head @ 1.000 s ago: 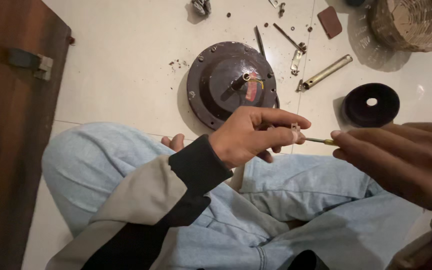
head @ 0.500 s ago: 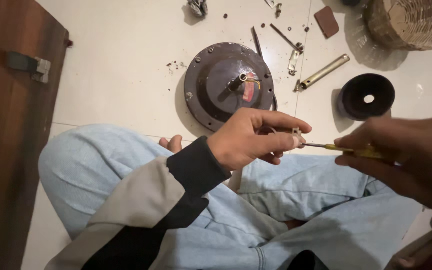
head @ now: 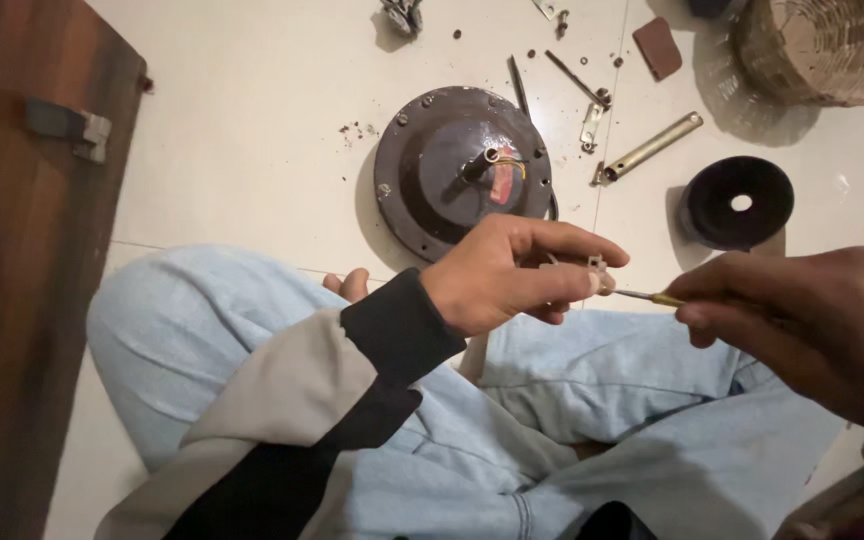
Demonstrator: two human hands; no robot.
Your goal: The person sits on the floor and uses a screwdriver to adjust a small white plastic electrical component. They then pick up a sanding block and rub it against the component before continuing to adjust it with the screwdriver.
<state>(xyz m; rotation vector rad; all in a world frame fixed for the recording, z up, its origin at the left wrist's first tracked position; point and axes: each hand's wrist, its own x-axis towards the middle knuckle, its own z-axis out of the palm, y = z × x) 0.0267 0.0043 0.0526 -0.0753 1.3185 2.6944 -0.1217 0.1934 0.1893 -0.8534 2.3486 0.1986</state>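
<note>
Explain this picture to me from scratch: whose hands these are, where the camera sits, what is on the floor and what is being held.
There is no machine here, just one person sitting on a pale tiled floor in light blue jeans. The camera is worn on their head and looks down, so both hands are their own. The left hand pinches a small pale metal part in its grip. The right hand holds a thin screwdriver whose tip meets that part. On the floor beyond lie a round dark motor housing with wires at its centre, a black cup-shaped cover, a brass-coloured tube, scattered screws and a woven basket. A dark wooden board lies at the left edge.
</note>
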